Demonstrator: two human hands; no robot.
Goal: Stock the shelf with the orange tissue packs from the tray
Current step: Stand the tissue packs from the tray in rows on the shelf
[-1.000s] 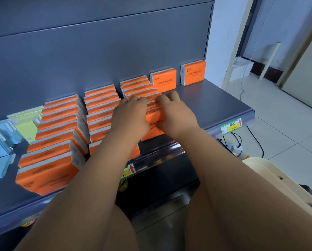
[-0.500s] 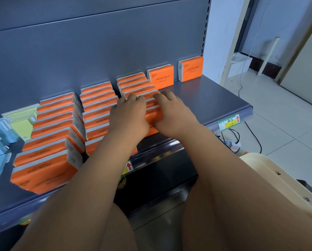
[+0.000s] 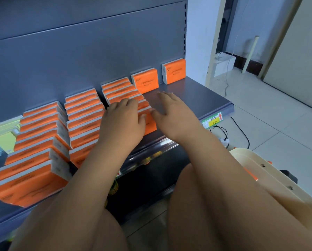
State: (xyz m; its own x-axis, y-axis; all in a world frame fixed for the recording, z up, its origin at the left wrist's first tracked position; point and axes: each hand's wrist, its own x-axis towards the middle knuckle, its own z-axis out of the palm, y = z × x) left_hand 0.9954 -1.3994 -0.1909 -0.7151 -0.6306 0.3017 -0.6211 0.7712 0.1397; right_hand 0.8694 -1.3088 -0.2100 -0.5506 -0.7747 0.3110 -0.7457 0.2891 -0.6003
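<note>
Left hand, fingers straight, rests on the orange rectangular tissue packs, probably squaring the row. Right hand, fingers released, flanks it over the grey shelf.

The grey shelf carried three rows of orange tissue packs running near to far, two single packs upright at its far right, and yellow-green packs at the left.

Single head view, close, looking forward-down at shelf from front.
</note>
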